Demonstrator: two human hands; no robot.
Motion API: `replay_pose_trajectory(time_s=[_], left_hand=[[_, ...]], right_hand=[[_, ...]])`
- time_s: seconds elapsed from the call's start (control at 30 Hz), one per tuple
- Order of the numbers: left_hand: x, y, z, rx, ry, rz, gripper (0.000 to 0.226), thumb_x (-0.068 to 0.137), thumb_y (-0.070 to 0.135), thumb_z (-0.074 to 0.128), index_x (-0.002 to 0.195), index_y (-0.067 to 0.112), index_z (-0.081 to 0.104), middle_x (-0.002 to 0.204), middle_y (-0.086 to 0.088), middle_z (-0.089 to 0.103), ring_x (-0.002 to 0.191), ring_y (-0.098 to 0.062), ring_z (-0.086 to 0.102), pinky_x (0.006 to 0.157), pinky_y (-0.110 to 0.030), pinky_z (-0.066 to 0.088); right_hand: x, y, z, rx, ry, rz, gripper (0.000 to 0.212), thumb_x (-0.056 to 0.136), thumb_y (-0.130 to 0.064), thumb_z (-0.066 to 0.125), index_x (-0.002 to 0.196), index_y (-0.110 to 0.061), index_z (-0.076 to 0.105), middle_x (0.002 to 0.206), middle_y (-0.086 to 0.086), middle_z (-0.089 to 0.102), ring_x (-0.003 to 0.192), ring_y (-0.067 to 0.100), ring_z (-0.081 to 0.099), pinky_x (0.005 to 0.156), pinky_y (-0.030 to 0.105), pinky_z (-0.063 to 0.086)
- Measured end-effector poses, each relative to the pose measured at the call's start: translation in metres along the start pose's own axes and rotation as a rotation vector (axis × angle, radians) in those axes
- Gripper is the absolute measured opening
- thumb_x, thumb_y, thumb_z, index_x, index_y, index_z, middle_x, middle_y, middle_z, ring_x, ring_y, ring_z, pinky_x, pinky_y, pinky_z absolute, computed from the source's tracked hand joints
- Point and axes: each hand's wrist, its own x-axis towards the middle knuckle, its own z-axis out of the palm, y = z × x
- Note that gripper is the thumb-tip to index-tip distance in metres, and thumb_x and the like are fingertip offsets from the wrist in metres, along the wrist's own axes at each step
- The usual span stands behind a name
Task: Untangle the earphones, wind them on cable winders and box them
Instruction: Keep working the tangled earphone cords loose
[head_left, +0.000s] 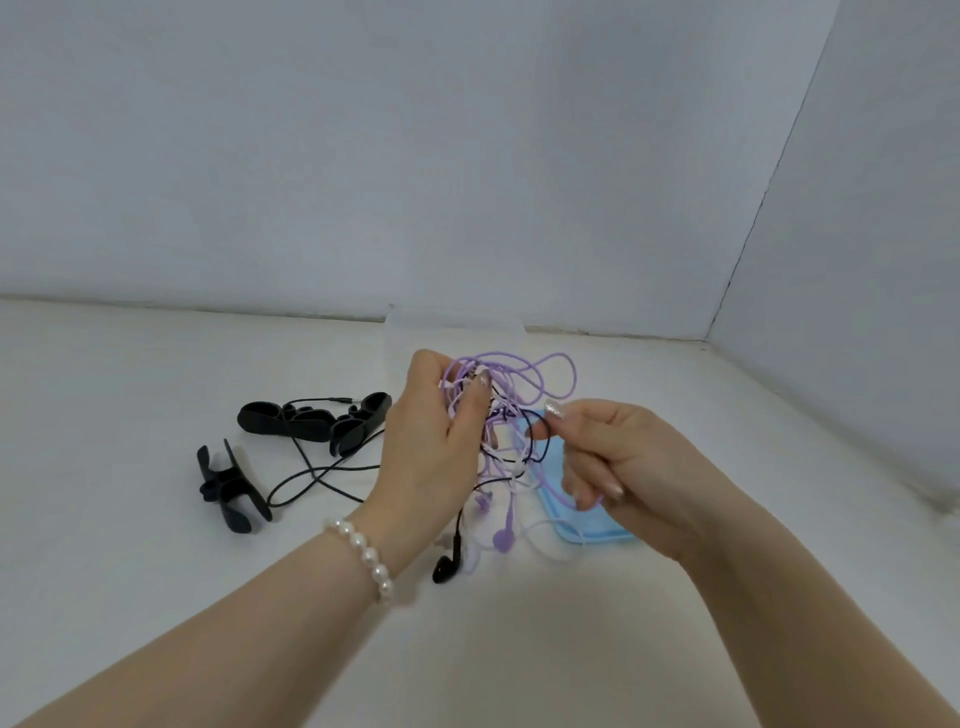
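Furthest left on the white tabletop (130, 395) lie my two black cable winders, one near the front (228, 491) and one behind it (317, 421), with a loose black cord (311, 475) trailing from the far one toward my hands. My left hand (431, 441), a pearl bracelet (363, 553) on its wrist, is raised off the table and grips the tangled bunch of purple, white and black earphones (511, 395), whose black earbud (447, 569) and purple earbud (503, 538) dangle down to the table. Just right of it, my right hand (618, 467) pinches a strand from the tangle between thumb and forefinger above a blue lid (587, 519), and a clear plastic box (457, 325) stands behind the tangle at the wall.
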Motion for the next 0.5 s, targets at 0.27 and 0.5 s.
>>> replay_pose_trajectory(time_s=[0.27,0.5], left_hand=[[0.001,0.002,0.007,-0.172,-0.008,-0.223,0.014,0.092,0.021,0.054,0.078,0.019,0.052,0.073,-0.001,0.060,0.060,-0.016,0.050,0.062,-0.033,0.042],[0.003,0.002,0.000,-0.198,-0.300,-0.334,0.008,0.075,0.010,0.075,0.079,0.008,0.067,0.058,0.004,0.061,0.044,-0.003,0.048,0.041,-0.016,0.037]], right_hand=[[0.003,0.004,-0.015,0.040,-0.195,-0.031,0.012,0.064,-0.010,0.076,0.055,-0.011,0.069,0.059,0.003,0.065,0.054,0.010,0.057,0.060,0.018,0.046],[0.004,0.001,-0.008,-0.411,0.384,-0.211,0.020,0.082,-0.010,0.066,0.063,-0.009,0.067,0.040,-0.008,0.041,0.038,0.005,0.030,0.043,0.016,0.027]])
